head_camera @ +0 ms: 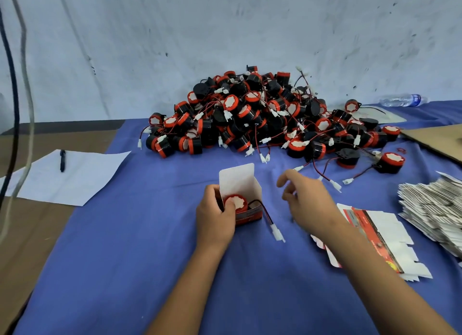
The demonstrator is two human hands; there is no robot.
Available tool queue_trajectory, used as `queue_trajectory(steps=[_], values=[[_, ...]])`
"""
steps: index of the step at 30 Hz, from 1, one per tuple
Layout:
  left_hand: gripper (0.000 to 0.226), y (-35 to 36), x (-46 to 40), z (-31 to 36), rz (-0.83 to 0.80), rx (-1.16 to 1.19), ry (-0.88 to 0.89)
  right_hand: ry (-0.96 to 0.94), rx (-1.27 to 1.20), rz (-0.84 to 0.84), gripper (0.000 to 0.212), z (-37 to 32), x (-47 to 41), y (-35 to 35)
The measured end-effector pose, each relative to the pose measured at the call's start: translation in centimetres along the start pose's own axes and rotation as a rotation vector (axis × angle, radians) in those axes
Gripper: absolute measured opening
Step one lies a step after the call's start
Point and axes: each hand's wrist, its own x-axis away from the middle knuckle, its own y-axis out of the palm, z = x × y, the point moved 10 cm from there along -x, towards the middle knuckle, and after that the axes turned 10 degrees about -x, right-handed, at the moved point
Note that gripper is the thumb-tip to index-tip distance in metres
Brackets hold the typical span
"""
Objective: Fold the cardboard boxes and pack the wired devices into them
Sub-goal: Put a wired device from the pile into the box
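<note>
Blue cloth (150, 234): one box (246, 192), two hands.

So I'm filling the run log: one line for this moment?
left hand holds box | device in box | wire hangs out | right hand free

Black-and-red devices (262, 114) on blue cloth (140, 247); white paper (82, 177).

White paper sheet (75, 177) w/ black pen (62, 160) at left, water bottle (403, 100) far right, blue cloth (150, 247), hanging cables (15, 89)
</note>
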Motion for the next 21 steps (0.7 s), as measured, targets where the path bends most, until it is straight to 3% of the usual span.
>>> queue_trajectory(steps=[4,7,12,21], values=[[0.013,0.1,0.0,-0.3,-0.023,0.069,-0.039,-0.138,-0.161,-0.226,0.052,0.1,1.7,2.3],[0.010,0.3,0.2,-0.2,-0.053,0.165,-0.093,-0.286,-0.165,-0.147,0.053,-1.7,2.2,2.7],[0.016,0.6,0.2,0.4,-0.092,0.088,-0.035,-0.493,-0.123,0.009,0.016,-6.4,3.3,2.4],[0.009,1.0,-0.2,0.1,-0.102,0.106,-0.024,-0.135,0.026,0.112,0.008,-8.0,2.9,2.9]])
